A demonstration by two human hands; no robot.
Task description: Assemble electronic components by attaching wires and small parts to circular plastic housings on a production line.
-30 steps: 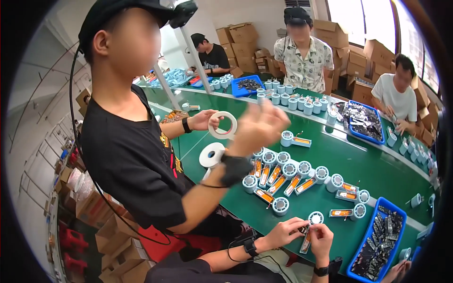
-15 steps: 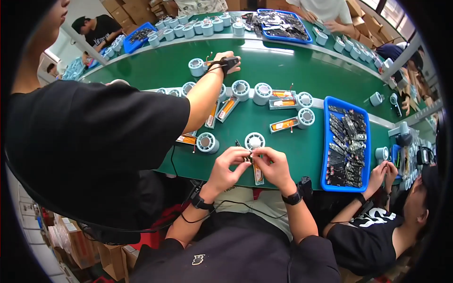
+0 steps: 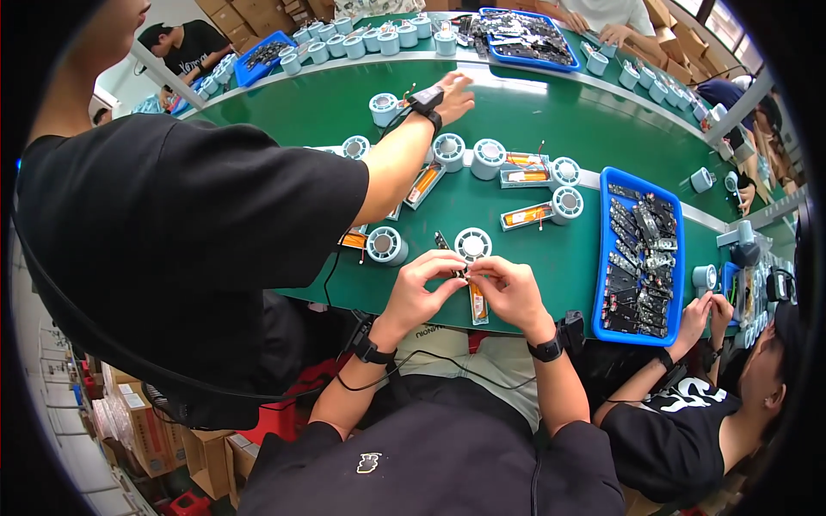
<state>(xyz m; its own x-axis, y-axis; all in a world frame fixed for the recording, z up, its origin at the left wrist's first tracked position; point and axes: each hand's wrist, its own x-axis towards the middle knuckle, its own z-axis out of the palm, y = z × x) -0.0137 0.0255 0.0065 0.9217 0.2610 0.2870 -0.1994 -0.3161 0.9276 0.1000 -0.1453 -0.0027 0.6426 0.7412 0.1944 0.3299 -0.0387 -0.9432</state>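
Observation:
In front of me lies a light-blue handheld fan body point(image 3: 472, 244), its round head away from me and its open handle toward me, showing an orange battery point(image 3: 478, 304). My left hand point(image 3: 418, 294) is closed in a pinch on a narrow dark circuit board point(image 3: 441, 241), whose far end sticks out past the fingers. Against it, the fingertips of my right hand point(image 3: 511, 291) pinch together over the handle. Something small and whitish shows between them, perhaps a wire plug, but the fingers cover most of it. Both hands nearly touch, just below the fan head.
A blue tray point(image 3: 600, 258) of circuit boards stands to the right. More fan bodies point(image 3: 567, 204) with batteries lie beyond my hands. From the left, a co-worker's arm point(image 3: 397, 172) reaches across the green table point(image 3: 551, 297). Another co-worker's hands point(image 3: 701, 320) work at the right.
The co-worker's arm at the left has reached farther out, its hand opening over the far table. My hands stay pinched together at the same fan; the whole view has shifted slightly.

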